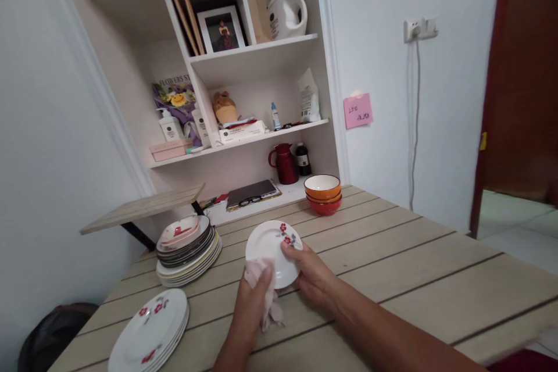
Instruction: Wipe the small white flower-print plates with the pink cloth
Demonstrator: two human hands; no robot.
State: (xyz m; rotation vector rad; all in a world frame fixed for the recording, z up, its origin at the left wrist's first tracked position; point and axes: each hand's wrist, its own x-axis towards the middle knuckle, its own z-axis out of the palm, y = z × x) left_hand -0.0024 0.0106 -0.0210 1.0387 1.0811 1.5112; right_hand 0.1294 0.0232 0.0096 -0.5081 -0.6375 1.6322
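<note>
A small white plate [265, 239] with red flowers is held up, tilted, above the table. My right hand [311, 273] grips its right edge, thumb on the flowers and fingers behind. Wrapped in my left hand [253, 299] is a pale pink cloth [271, 302], pressed over the plate's lower left edge. The cloth's loose end hangs below the plate. At the lower left lies a stack of oval white plates [150, 325] with the same red flowers.
A tall stack of plates [189, 261] with pink dishes on top stands at the left, beside a raised wooden shelf [143, 209]. Orange and red bowls [322, 195] are nested at the back of the slatted table [414, 279]. Behind are a red jug [285, 164] and laptop [250, 193].
</note>
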